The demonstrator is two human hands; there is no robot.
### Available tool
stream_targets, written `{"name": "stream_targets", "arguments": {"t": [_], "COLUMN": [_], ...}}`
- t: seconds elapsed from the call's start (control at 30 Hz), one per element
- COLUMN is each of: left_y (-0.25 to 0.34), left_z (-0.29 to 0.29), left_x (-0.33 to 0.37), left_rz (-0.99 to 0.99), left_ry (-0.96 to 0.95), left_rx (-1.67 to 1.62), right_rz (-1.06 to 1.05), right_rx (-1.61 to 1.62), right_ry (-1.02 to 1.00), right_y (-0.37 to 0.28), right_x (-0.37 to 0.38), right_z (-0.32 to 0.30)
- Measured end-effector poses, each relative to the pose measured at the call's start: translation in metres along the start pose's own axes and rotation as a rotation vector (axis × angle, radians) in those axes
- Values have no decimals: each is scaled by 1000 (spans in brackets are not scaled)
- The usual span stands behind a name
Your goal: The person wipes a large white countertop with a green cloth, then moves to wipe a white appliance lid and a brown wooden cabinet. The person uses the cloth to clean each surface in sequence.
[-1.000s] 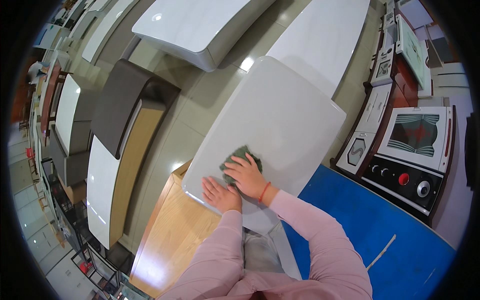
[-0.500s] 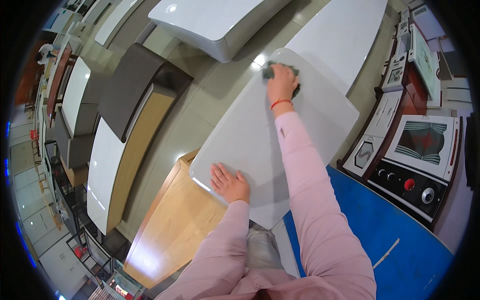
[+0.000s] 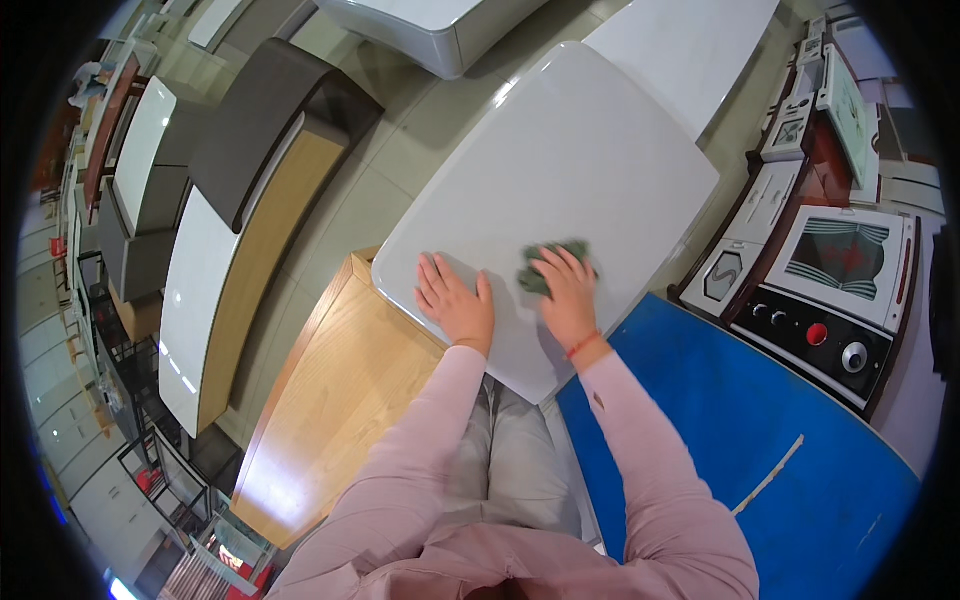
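A glossy white tabletop (image 3: pixel 590 150) with rounded corners stretches out in front of me. On its near right part my right hand (image 3: pixel 568 295) presses a dark green cloth (image 3: pixel 540 270) against the surface, fingers curled over it. A red cord circles that wrist. My left hand (image 3: pixel 456 306) lies flat near the tabletop's left edge, fingers apart and holding nothing.
A light wooden table (image 3: pixel 340 410) adjoins at the near left, and a blue board (image 3: pixel 720 420) at the near right. White cabinets with a toy-like stove front (image 3: pixel 830 310) stand at the right. Dark and white tables (image 3: pixel 280 130) fill the left.
My right hand has drawn the cloth from the far end of the tabletop back toward me. The left hand stays flat near the same edge. The whole view has shifted slightly.
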State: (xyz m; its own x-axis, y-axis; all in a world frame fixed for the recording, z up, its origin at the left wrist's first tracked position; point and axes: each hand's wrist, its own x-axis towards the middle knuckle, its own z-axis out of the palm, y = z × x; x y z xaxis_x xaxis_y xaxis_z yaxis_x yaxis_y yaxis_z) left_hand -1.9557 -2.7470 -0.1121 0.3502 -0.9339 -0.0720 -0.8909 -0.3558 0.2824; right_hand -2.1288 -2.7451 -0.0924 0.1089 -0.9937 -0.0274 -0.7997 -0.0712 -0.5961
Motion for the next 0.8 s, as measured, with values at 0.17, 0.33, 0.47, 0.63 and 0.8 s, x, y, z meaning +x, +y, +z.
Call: {"name": "stream_targets", "arguments": {"t": [0.17,0.33,0.47,0.63,0.8], "left_y": [-49,-103,-101,-99,-96], "left_z": [-20,-47,-73,-53,-23], "left_x": [9,13,0,-37,-58], "left_rz": [39,-117,-317,-479,-639], "left_ry": [-136,-64,-116,-129,-115], "left_rx": [-570,-673,-838,-920,-981], "right_rz": [-38,-148,168,118,-336], "right_rx": [-107,-337,-226,-183,46], "right_ry": [-151,-84,457,541,-112], "right_y": [-8,32,48,-64,-116], "right_x": [-129,-36,106,176,64], "right_z": [-1,-5,17,85,112]}}
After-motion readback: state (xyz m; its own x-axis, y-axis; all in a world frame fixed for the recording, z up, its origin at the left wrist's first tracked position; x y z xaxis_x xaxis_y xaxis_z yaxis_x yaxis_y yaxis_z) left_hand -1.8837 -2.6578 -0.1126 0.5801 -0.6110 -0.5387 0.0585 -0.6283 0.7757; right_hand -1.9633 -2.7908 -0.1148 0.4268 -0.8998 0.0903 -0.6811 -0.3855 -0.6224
